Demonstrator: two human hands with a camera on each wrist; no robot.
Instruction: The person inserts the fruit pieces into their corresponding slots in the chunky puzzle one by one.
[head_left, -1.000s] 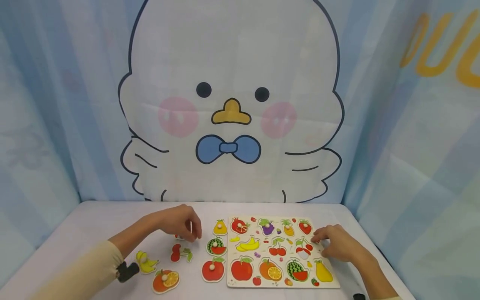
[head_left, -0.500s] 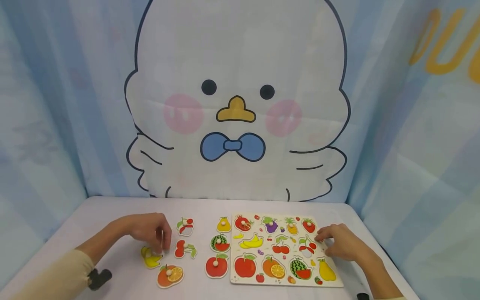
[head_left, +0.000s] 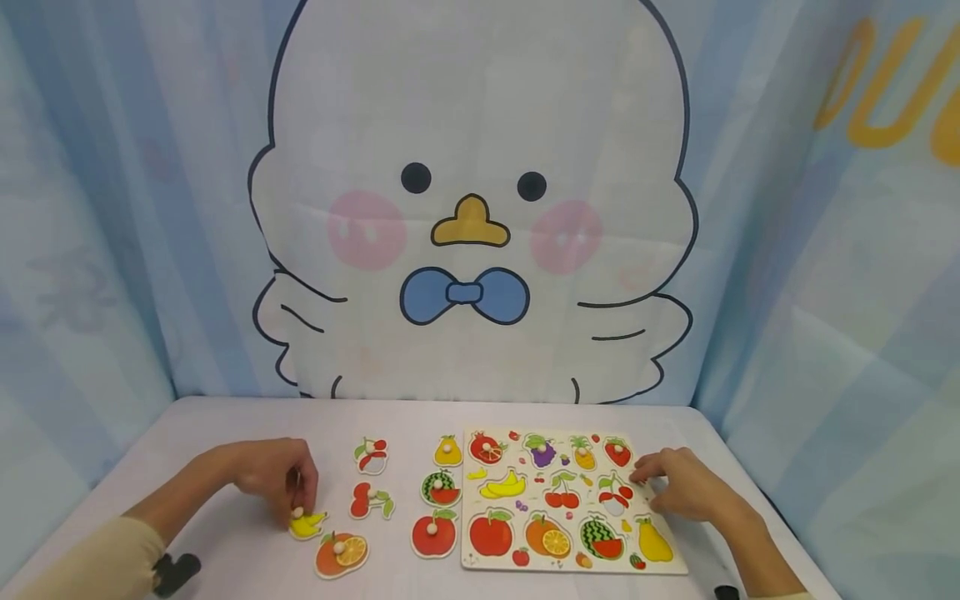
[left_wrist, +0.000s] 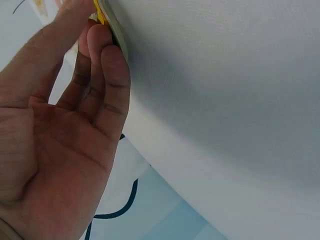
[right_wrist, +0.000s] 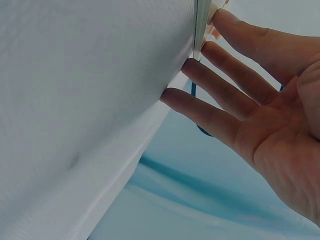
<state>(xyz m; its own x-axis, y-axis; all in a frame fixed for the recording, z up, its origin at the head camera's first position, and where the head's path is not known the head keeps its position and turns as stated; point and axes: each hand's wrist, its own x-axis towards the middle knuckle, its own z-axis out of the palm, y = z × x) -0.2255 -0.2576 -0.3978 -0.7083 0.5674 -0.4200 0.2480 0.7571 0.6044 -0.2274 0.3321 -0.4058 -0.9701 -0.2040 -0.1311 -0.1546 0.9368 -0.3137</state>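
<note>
My left hand (head_left: 283,483) is at the left of the table, its thumb and fingers pinching a yellow banana puzzle piece (head_left: 306,525) near its small knob. In the left wrist view, the edge of that piece (left_wrist: 118,31) shows at the fingertips. The wooden fruit puzzle board (head_left: 551,562) lies at the right, with a pomegranate, grapes, pineapple and strawberry piece in its far row. My right hand (head_left: 688,485) rests at the board's right edge, fingers loosely extended. In the right wrist view, the thumb lies over the board's edge (right_wrist: 201,25) and other fingertips reach the tabletop.
Loose knobbed pieces lie between left hand and board: an orange (head_left: 341,555), cherries (head_left: 371,501), a red-and-white fruit piece (head_left: 371,456), a pear (head_left: 447,451), a watermelon (head_left: 440,488) and an apple (head_left: 433,533). A printed curtain (head_left: 480,358) stands behind the table.
My left hand has moved left and toward me, from beside the red-and-white fruit piece to the banana piece, and now pinches it; the piece has turned slightly. My right hand stays at the board.
</note>
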